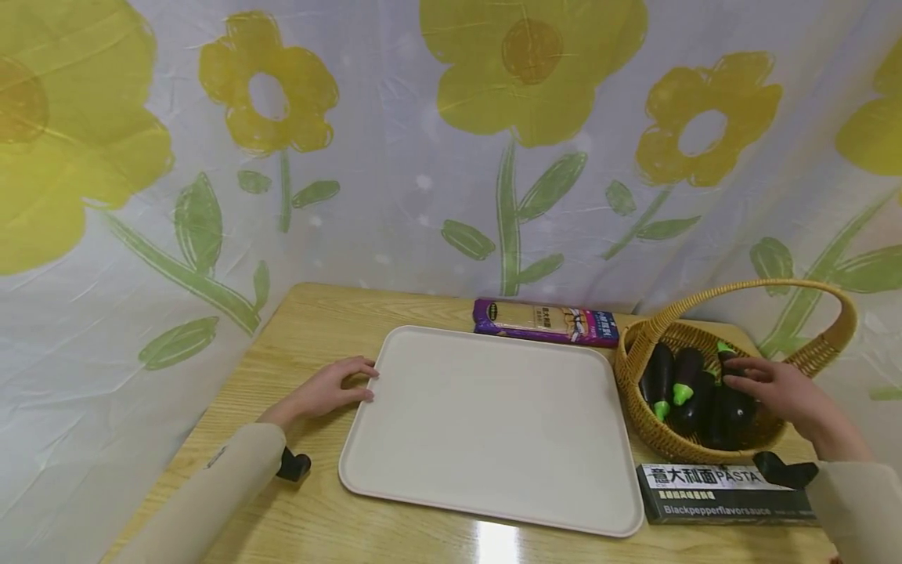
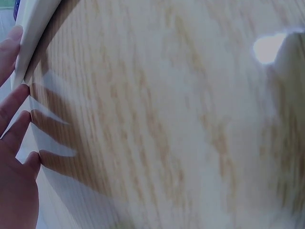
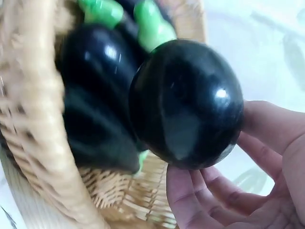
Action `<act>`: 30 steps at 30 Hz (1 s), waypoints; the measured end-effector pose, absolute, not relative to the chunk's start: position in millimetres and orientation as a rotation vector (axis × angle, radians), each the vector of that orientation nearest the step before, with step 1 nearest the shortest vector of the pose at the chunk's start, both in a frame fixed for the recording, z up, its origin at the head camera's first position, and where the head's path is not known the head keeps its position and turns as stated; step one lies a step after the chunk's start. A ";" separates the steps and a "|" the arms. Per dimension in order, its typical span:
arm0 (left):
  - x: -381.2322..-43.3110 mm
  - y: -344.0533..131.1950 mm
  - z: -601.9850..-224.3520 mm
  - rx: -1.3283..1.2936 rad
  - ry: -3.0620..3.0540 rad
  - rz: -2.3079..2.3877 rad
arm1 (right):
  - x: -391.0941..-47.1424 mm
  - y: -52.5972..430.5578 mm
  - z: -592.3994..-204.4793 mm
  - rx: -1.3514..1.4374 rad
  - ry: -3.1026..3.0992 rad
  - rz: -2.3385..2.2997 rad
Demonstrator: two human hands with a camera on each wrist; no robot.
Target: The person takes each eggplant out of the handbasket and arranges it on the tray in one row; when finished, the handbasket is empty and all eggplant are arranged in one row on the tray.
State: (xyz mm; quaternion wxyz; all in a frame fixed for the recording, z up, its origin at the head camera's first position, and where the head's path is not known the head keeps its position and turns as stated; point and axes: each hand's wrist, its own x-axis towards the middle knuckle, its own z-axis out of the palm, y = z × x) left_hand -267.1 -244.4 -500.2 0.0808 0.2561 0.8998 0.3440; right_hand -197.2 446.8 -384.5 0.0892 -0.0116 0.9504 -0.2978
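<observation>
My left hand (image 1: pixel 331 389) rests at the left edge of a white rectangular tray (image 1: pixel 493 431), fingertips right at its rim. In the left wrist view its fingers (image 2: pixel 14 107) are spread and loosely bent beside the tray rim (image 2: pixel 34 33). Over a wicker basket (image 1: pixel 665 439) on the right, my right hand (image 1: pixel 782 392) grips a dark, glossy eggplant (image 3: pixel 186 105) between thumb and fingers. More eggplants (image 1: pixel 687 368) with bright green caps lie in the basket around it. The held eggplant's far end is partly hidden in the right wrist view.
A purple pasta package (image 1: pixel 546 323) lies behind the tray. In front of the basket is a black pepper sauce pasta box (image 1: pixel 726 505). The basket's tall handle (image 1: pixel 747 283) arches over its back side. A flowered curtain (image 1: pixel 395 196) hangs behind the wooden table (image 1: pixel 282 345).
</observation>
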 end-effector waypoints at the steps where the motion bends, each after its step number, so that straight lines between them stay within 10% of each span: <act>1: -267.2 -244.7 -500.4 0.763 2.689 1.035 | -194.6 444.0 -383.9 -0.030 2.823 -0.914; 30: -267.0 -245.2 -497.1 0.739 2.673 1.046 | -117.6 344.6 -361.8 -0.230 2.682 -1.063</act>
